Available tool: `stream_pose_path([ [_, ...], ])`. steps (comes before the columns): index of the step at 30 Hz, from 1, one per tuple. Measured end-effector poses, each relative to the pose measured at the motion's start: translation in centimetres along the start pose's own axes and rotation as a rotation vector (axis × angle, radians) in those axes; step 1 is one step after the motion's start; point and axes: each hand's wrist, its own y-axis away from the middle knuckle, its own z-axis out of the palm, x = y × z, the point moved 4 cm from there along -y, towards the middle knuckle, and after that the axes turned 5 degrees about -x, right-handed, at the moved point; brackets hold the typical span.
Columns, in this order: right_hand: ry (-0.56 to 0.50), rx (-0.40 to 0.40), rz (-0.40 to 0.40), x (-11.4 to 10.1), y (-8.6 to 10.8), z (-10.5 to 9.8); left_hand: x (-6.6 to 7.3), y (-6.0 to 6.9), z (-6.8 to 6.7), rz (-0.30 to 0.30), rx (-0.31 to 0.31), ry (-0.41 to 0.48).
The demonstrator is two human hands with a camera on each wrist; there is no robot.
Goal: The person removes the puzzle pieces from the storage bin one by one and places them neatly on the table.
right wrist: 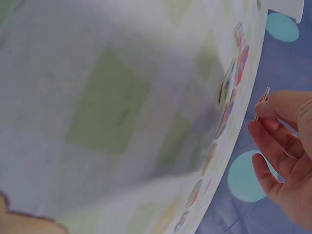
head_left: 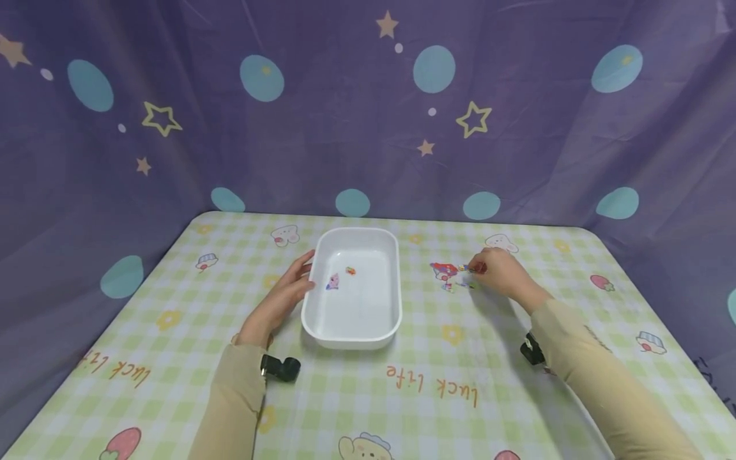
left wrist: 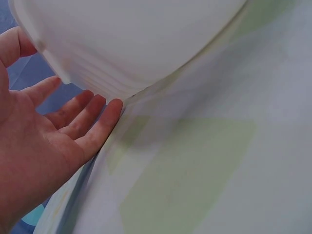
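A white rectangular tub (head_left: 352, 319) stands on the table, with two small flat colourful cutouts on its floor, one a pinkish figure (head_left: 333, 282) and one an orange piece (head_left: 351, 271). My left hand (head_left: 283, 295) touches the tub's left side with loosely extended fingers; in the left wrist view the fingertips (left wrist: 115, 105) lie against its outer wall. My right hand (head_left: 499, 271) pinches a thin flat piece (right wrist: 265, 93) between thumb and fingers, above the table. Its printed face is not clear. Beside that hand several flat cutouts lie loose, including a red and blue one (head_left: 444, 271).
A green and white checked cloth (head_left: 425, 421) with printed cartoons and lettering covers the table. A purple curtain (head_left: 356, 134) with stars and teal ovals hangs behind its far edge. Black wrist cameras sit on both wrists.
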Motion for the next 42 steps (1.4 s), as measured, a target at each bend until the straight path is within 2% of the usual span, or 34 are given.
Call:
stream_pose_path([
  [4, 0.012, -0.004, 0.006, 0.7, 0.6, 0.1, 0.7, 0.4, 0.4, -0.006, -0.004, -0.009],
  [9, 0.015, -0.051, 0.047, 1.6, 1.1, 0.5, 0.8, 0.4, 0.4, -0.008, -0.004, -0.012],
  [12, 0.023, -0.070, 0.066, 2.1, 1.3, 0.7, 0.6, 0.3, 0.4, -0.005, -0.002, -0.016],
  [20, 0.023, -0.089, 0.097, 2.7, 1.6, 1.1, -1.1, -0.7, -0.6, -0.003, 0.018, 0.001],
  [26, 0.019, -0.081, 0.106, 2.8, 1.7, 1.3, -1.3, -0.8, -0.7, 0.021, 0.009, -0.002],
  [35, 0.020, -0.099, 0.097, 2.8, 1.6, 0.8, -1.3, -0.8, -0.8, 0.018, 0.010, -0.009],
  [42, 0.042, -0.046, 0.032, 0.8, 0.6, -0.2, -0.3, -0.3, -0.2, -0.001, 0.006, -0.003],
])
